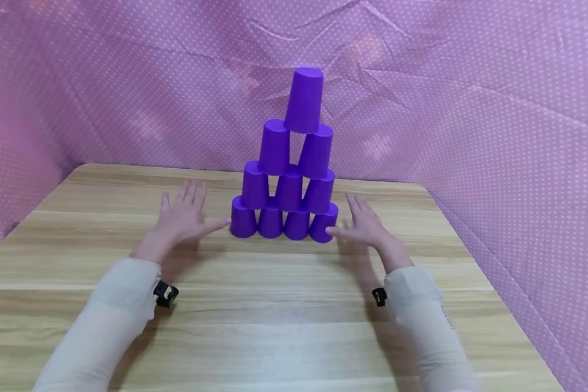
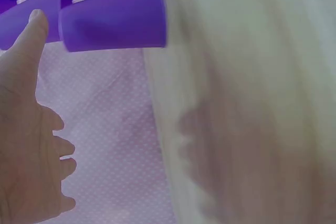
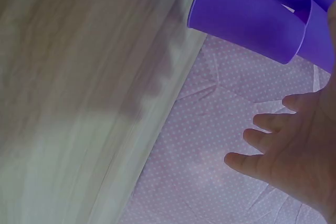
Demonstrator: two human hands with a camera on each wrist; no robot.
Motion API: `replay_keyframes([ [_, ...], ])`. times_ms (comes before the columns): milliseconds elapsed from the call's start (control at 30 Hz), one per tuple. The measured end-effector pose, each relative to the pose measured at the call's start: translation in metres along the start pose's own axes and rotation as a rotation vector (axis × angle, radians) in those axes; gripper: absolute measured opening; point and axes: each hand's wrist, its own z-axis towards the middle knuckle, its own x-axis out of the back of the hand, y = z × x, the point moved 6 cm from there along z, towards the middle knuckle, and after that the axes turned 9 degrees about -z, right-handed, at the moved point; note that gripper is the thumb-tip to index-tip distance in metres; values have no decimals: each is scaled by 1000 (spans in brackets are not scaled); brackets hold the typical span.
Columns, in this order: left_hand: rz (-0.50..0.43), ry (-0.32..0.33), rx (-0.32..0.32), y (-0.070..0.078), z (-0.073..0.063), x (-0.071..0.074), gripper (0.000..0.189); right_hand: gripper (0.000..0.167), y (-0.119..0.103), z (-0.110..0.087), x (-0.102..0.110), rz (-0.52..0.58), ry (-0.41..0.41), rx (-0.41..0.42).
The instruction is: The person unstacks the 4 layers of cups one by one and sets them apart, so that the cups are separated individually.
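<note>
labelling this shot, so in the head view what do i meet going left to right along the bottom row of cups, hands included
Left hand → leftmost bottom cup → second bottom cup → third bottom cup → rightmost bottom cup → right hand

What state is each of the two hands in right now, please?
Left hand: open, fingers spread, holding nothing, beside the stacked cups.
Right hand: open, holding nothing, at the stack's other side.
</note>
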Motion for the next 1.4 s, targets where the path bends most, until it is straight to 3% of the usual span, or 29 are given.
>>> replay_keyframes([
  [200, -13, 43, -21, 9, 9, 25, 105, 106, -2, 3, 0, 92, -3, -19],
  [467, -47, 125, -38, 31, 25, 72, 101, 105, -2, 9, -4, 263, 22, -34],
  [667, -124, 135, -50, 49, 41, 96, 101, 106, -5, 13, -12, 379, 18, -24],
  [1000, -398, 115, -79, 81, 59, 117, 99, 97, -11, 15, -13, 570, -29, -68],
  [1200, -567, 104, -46, 99, 65, 125, 97, 88, -9, 20, -19, 760, -20, -32],
  [1400, -738, 145, -92, 117, 69, 140, 86, 74, -7, 25, -27, 858, 1, -1],
])
